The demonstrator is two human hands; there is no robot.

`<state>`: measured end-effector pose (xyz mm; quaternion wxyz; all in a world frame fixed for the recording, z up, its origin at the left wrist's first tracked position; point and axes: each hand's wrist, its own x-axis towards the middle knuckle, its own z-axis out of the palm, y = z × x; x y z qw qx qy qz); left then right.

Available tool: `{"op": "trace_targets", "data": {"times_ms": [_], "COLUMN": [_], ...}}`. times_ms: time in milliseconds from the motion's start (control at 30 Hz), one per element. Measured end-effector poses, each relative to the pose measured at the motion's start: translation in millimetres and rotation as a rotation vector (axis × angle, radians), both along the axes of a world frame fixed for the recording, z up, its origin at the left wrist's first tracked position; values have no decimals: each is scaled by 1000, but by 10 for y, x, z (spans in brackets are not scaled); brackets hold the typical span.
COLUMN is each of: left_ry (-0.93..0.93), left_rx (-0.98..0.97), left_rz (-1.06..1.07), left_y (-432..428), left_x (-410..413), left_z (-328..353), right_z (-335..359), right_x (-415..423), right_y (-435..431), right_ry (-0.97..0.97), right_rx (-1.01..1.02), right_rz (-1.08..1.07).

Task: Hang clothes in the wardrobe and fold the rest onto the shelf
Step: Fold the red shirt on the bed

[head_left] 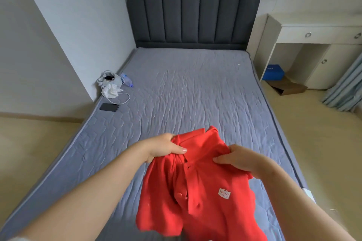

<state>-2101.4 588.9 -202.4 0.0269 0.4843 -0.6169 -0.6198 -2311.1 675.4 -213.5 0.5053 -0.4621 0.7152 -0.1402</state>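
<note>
A red polo shirt (197, 191) with buttons and a small white chest logo hangs in front of me above the foot of the bed. My left hand (163, 147) grips it at the left shoulder beside the collar. At the right shoulder, my right hand (238, 159) pinches the fabric with thumb on top. The shirt's lower part drops out of the frame. No wardrobe or shelf is in view.
The grey quilted mattress (188, 88) stretches ahead to a dark padded headboard (193, 17). A phone (109, 107), white cable, plastic bag (109, 82) and water bottle (127, 80) lie at its left edge. A white desk (317, 45), a blue box (273, 72) and a curtain stand at right.
</note>
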Motion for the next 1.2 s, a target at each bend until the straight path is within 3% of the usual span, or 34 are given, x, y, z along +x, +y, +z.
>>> {"op": "trace_targets", "data": {"times_ms": [133,167,233,333,633,933,1200], "left_ry": [-166,-136,17,-23,-193,-362,-614], "left_rx": [-402,-453,-413,-351,-211,-14,96], "left_rz": [136,217,347,326,194,176,532], "left_y": [-437,-572,-846,-1093,-972,-261,345], "left_x": [-413,-543,-759,-911,-910,-692,-276], "left_z": [-414,-439,-473,-593,-1440,-3067,-4505], "right_z": [-367,-393,-396,-452,-1369,-2943,-4276], "right_x": [-91,-130,-230,-348,-311,63,303], "right_y": [-453,-626,-1005,-1374,-1061,-249,329], "right_ry": [254,285,220,-12,1,-25,115], "right_rx": [-161,-233,-340,-373,-152,186,377], "right_rz": [-259,-359,-557,-679,-542,-524,-381]}}
